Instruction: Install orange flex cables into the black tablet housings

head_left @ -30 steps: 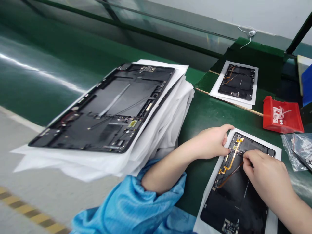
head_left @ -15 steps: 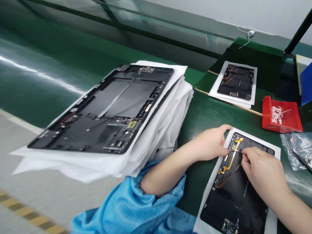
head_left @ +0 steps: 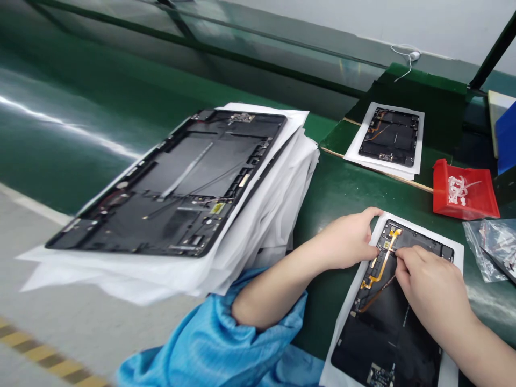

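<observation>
Right hand (head_left: 427,293) farther left on amber flex cable (head_left: 381,267), left hand (head_left: 346,239) curled

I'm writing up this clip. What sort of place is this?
Probably an electronics assembly line: a black tablet-like housing with a yellow flex cable, on a white protective sheet, a glossy green anti-static bench mat, and a blue smock sleeve.

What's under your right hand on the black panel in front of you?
The right hand covers the middle of the black panel; its fingertips rest near the gold flex cable. A brown cable runs in beneath the hand; what lies under the palm is hidden.
</observation>
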A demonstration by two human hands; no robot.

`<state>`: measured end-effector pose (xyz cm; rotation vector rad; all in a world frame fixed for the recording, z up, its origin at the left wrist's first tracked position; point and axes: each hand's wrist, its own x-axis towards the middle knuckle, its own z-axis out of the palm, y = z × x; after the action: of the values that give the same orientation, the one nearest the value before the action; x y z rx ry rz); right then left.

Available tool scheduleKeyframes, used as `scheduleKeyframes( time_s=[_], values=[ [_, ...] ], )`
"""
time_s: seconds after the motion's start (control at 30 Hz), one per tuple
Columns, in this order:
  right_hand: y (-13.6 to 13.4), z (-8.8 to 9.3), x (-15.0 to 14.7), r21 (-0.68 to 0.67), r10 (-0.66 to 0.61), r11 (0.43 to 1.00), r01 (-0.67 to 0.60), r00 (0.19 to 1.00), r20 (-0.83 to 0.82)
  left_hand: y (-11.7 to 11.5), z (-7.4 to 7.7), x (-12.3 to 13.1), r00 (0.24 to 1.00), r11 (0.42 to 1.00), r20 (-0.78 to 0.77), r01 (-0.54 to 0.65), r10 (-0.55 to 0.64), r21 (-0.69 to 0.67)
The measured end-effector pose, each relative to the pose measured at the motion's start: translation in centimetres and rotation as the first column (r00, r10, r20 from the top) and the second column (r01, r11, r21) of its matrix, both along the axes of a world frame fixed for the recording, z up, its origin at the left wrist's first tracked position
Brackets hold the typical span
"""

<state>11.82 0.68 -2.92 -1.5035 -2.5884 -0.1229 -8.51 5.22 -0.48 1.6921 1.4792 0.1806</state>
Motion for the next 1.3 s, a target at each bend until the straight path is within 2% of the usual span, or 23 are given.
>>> scheduleKeyframes(
  time_s=[0.57, 0.8, 1.0, 1.3],
  values=[
    [-0.6, 0.7, -0.3, -0.039, 0.014, 0.999, -0.013, 1.0, 0.013, -0.2, -0.1, 0.0, 1.0, 1.0, -0.009, 0.009, -0.009, 0.023],
    [-0.7, 0.8, -0.4, -0.102, -0.014, 0.995, 0.016, 1.0, 0.026, -0.5, 0.4, 0.2, 0.994, 0.999, -0.107, 0.037, -0.033, 0.035],
    [-0.5, 0.9, -0.2, -0.151, -0.024, 0.988, 0.034, 0.998, 0.064, -0.7, -0.1, 0.2, 0.99, 0.976, -0.125, 0.086, -0.062, 0.2],
    [0.0, 0.6, 0.0, -0.039, 0.029, 0.999, -0.026, 0.997, 0.074, -0.5, -1.2, 0.1, 0.996, 0.961, -0.048, 0.086, -0.076, 0.264]
  ],
)
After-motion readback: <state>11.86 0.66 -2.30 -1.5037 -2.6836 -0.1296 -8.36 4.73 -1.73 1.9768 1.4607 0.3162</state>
